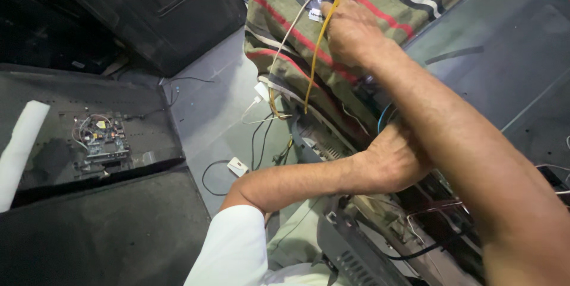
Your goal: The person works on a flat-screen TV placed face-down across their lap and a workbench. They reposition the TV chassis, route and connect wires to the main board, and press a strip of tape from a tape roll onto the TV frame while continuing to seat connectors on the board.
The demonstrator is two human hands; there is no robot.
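Note:
My right hand [351, 28] reaches up over a striped cloth [297, 34], its fingers closed on a yellow cable [316, 54] that hangs down off the cloth's edge. A thin white cable [291, 28] runs beside it. My left hand [395, 161], on a white-sleeved arm, passes under my right forearm at the edge of a large dark flat panel [504, 54]. The left hand's fingers are hidden behind the forearm and the panel edge.
On the left lies a dark panel with an exposed circuit board [101, 137] and a white foam strip [21, 143]. A white adapter [237, 167] with black cords sits on the grey floor. A dark cabinet [166, 7] stands behind. Loose wires and metal parts [356, 256] lie below.

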